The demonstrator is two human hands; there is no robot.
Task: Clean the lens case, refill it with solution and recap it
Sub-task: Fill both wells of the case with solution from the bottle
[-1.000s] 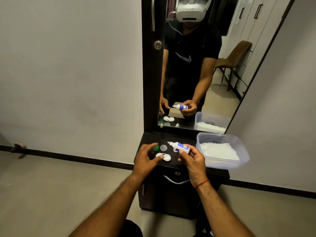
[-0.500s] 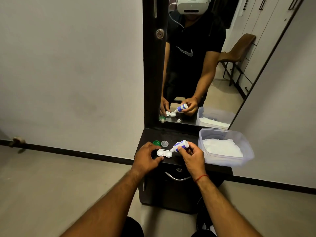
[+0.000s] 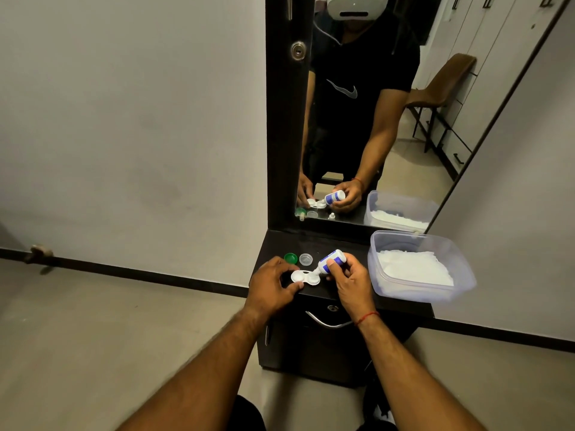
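On the near part of the dark cabinet top (image 3: 311,244), a white lens case (image 3: 305,277) is laid flat with both wells uncapped and facing up. Its left well is pinched between the thumb and fingertips of the left hand (image 3: 270,286), so the case is grasped at that end. A small solution bottle (image 3: 332,261) is gripped by the curled fingers and thumb of the right hand (image 3: 350,279). The bottle is tilted with its nozzle pointed down and to the left, at the right well, though contact cannot be judged. A blue and white label is carried by the bottle, but its writing is too small to be read. Just beyond the case, a green cap (image 3: 290,258) and a clear cap (image 3: 305,259) are set side by side, the green one to the left. At the cabinet's right edge, a clear plastic container (image 3: 413,292) is placed, with white tissue (image 3: 413,267) held inside it. A red thread (image 3: 367,316) is worn on the right wrist. Behind the cabinet top a mirror (image 3: 389,135) is mounted, and in it a white swoosh logo (image 3: 343,88) is shown on a black shirt.
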